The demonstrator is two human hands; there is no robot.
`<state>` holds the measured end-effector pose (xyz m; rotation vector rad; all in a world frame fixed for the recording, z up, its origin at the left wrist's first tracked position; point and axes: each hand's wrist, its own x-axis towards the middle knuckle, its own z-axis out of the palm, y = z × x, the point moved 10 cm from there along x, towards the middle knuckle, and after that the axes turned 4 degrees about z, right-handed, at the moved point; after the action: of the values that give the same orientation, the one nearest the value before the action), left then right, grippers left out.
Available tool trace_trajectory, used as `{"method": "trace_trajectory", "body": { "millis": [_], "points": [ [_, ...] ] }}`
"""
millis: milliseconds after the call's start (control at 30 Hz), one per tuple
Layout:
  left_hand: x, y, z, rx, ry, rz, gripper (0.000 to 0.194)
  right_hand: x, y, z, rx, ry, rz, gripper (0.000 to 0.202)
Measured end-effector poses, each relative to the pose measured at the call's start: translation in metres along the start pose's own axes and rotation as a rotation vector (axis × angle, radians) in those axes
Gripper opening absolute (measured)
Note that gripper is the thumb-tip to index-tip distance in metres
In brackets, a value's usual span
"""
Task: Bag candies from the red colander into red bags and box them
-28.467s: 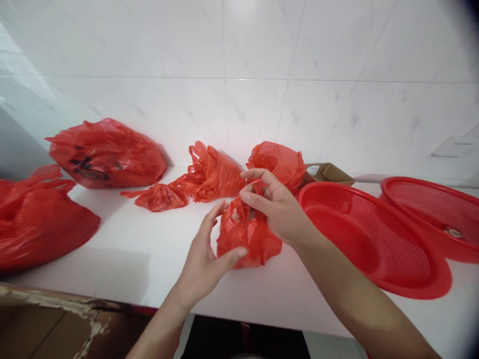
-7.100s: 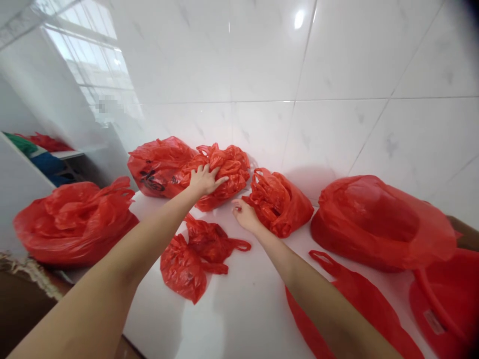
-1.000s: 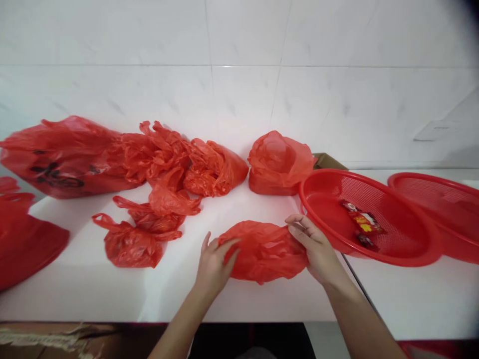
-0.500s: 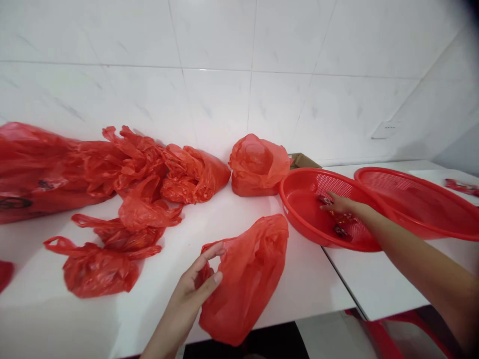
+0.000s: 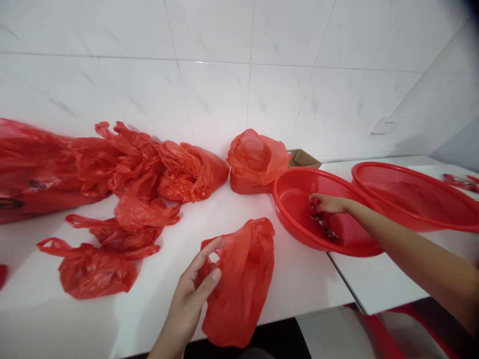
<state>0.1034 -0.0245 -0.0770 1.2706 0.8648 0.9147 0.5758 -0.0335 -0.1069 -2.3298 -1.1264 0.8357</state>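
Observation:
My left hand (image 5: 192,289), near the table's front edge, has its fingers and thumb hooked at the rim of a red plastic bag (image 5: 241,294). The thin bag hangs loosely, and its lower end reaches over the edge. Inside the nearer red plastic basket (image 5: 294,237), my right hand (image 5: 329,203) has its fingers closed on a small red wrapped packet (image 5: 315,200). More small dark-and-red wrapped packets (image 5: 329,233) lie just below that hand on the basket floor. Their contents cannot be made out.
A second red basket (image 5: 407,219) stands at the right, with red packets (image 5: 460,182) beyond it. An open red bag (image 5: 254,184) and a cardboard box (image 5: 305,158) sit by the wall. Knotted red bags (image 5: 99,271) and a large red bag (image 5: 45,169) lie left.
My right hand has shifted slightly left and closed in on a packet within the basket. The bag at my left hand has sagged and swung a little left.

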Motion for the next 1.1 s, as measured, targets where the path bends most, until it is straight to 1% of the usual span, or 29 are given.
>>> {"method": "trace_trajectory", "body": {
  "millis": [67, 100, 167, 233, 300, 333, 367, 433, 467, 500, 567, 633, 667, 700, 733, 767, 800, 833, 867, 900, 967, 1000, 1033, 1067, 1100],
  "points": [
    [0.001, -0.001, 0.004, 0.001, -0.045, 0.028, 0.056, -0.013, -0.01, 0.003, 0.1, -0.1, 0.038, 0.025],
    [0.001, -0.002, 0.005, 0.004, -0.069, 0.04, 0.055, -0.021, -0.021, 0.002, 0.183, -0.129, 0.022, 0.026],
    [0.001, -0.004, 0.008, 0.0, -0.099, 0.061, 0.053, -0.04, -0.051, -0.008, 0.357, -0.133, -0.07, 0.029],
    [0.001, -0.003, 0.012, -0.027, -0.111, 0.089, 0.053, -0.066, -0.086, -0.013, 0.482, -0.119, -0.165, 0.032],
    [0.001, -0.001, 0.017, -0.065, -0.119, 0.124, 0.052, -0.096, -0.122, -0.006, 0.58, -0.115, -0.242, 0.033],
    [0.001, 0.0, 0.021, -0.082, -0.123, 0.141, 0.051, -0.112, -0.139, 0.004, 0.638, -0.124, -0.278, 0.033],
    [0.001, 0.002, 0.024, -0.094, -0.121, 0.16, 0.05, -0.127, -0.156, 0.019, 0.707, -0.153, -0.323, 0.031],
    [0.001, 0.005, 0.029, -0.101, -0.082, 0.202, 0.052, -0.151, -0.186, 0.06, 0.848, -0.227, -0.428, 0.029],
    [0.0, 0.007, 0.029, -0.096, -0.047, 0.225, 0.055, -0.159, -0.196, 0.084, 0.856, -0.255, -0.477, 0.026],
    [0.0, 0.009, 0.028, -0.084, -0.004, 0.249, 0.057, -0.163, -0.2, 0.106, 0.83, -0.228, -0.519, 0.021],
    [-0.003, 0.012, 0.022, -0.056, 0.081, 0.292, 0.059, -0.161, -0.196, 0.149, 0.687, -0.159, -0.553, 0.012],
    [-0.006, 0.015, 0.011, -0.038, 0.15, 0.331, 0.058, -0.154, -0.186, 0.183, 0.5, -0.117, -0.564, 0.021],
    [-0.007, 0.015, 0.005, -0.033, 0.178, 0.341, 0.058, -0.152, -0.181, 0.195, 0.407, -0.112, -0.565, 0.03],
    [-0.008, 0.015, -0.001, -0.03, 0.201, 0.341, 0.059, -0.151, -0.176, 0.202, 0.32, -0.118, -0.568, 0.041],
    [-0.009, 0.014, -0.007, -0.027, 0.22, 0.333, 0.06, -0.153, -0.174, 0.204, 0.245, -0.126, -0.573, 0.05],
    [-0.009, 0.013, -0.013, -0.021, 0.235, 0.321, 0.061, -0.157, -0.173, 0.201, 0.185, -0.134, -0.581, 0.059],
    [-0.01, 0.012, -0.016, -0.017, 0.243, 0.309, 0.06, -0.162, -0.175, 0.192, 0.142, -0.139, -0.589, 0.064],
    [-0.01, 0.012, -0.018, -0.017, 0.242, 0.303, 0.059, -0.168, -0.177, 0.18, 0.119, -0.146, -0.596, 0.065],
    [-0.011, 0.013, -0.017, -0.02, 0.235, 0.304, 0.058, -0.172, -0.18, 0.163, 0.118, -0.147, -0.6, 0.061],
    [-0.011, 0.014, -0.016, -0.021, 0.223, 0.312, 0.056, -0.173, -0.183, 0.142, 0.132, -0.128, -0.597, 0.054],
    [-0.013, 0.017, -0.01, -0.016, 0.193, 0.33, 0.054, -0.164, -0.18, 0.092, 0.141, -0.022, -0.567, 0.043],
    [-0.014, 0.018, -0.008, -0.009, 0.181, 0.335, 0.054, -0.154, -0.173, 0.066, 0.097, 0.071, -0.533, 0.041],
    [-0.015, 0.019, -0.006, 0.001, 0.173, 0.335, 0.053, -0.14, -0.16, 0.044, -0.006, 0.16, -0.469, 0.044],
    [-0.015, 0.018, -0.005, 0.01, 0.171, 0.331, 0.053, -0.124, -0.143, 0.028, -0.153, 0.201, -0.377, 0.05],
    [-0.016, 0.017, -0.006, 0.018, 0.173, 0.325, 0.053, -0.106, -0.121, 0.019, -0.312, 0.201, -0.261, 0.061]
  ]
}}
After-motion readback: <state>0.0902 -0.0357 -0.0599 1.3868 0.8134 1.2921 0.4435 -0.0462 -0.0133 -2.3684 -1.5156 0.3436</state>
